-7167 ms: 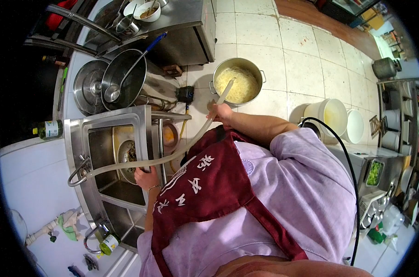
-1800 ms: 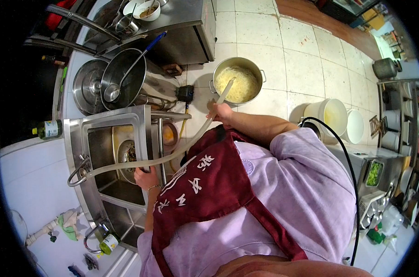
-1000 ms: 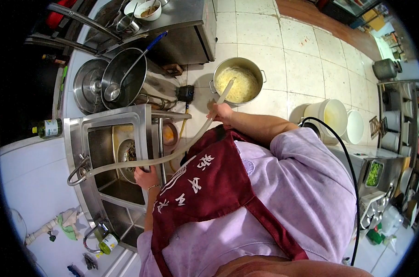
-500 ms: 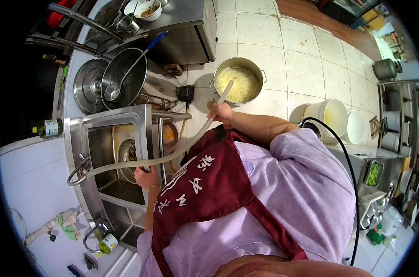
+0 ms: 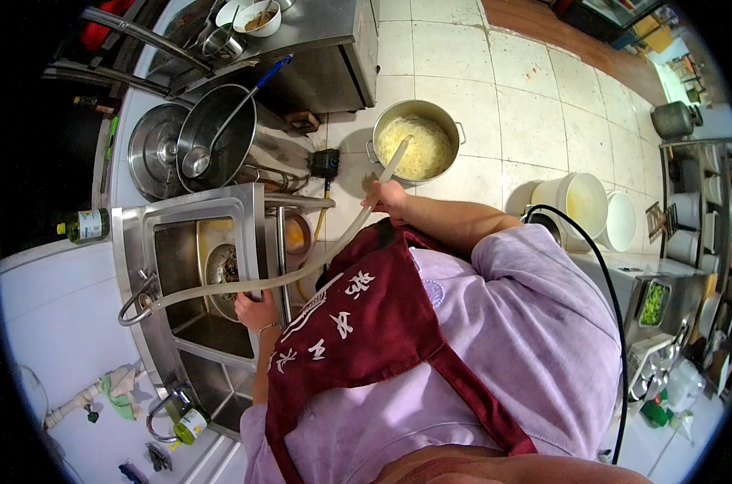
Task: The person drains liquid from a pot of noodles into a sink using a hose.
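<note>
The right hand, forearm extended, clamps its grip on the hose; left hand touches sink edge, grip unclear.

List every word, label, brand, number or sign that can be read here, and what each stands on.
None can be quoted with certainty.
Apron: white characters, too stylised and slanted to read surely.
Left green bottle: label too small.
Lower-left green bottle: likewise.
Shirt badge: too small.
</note>
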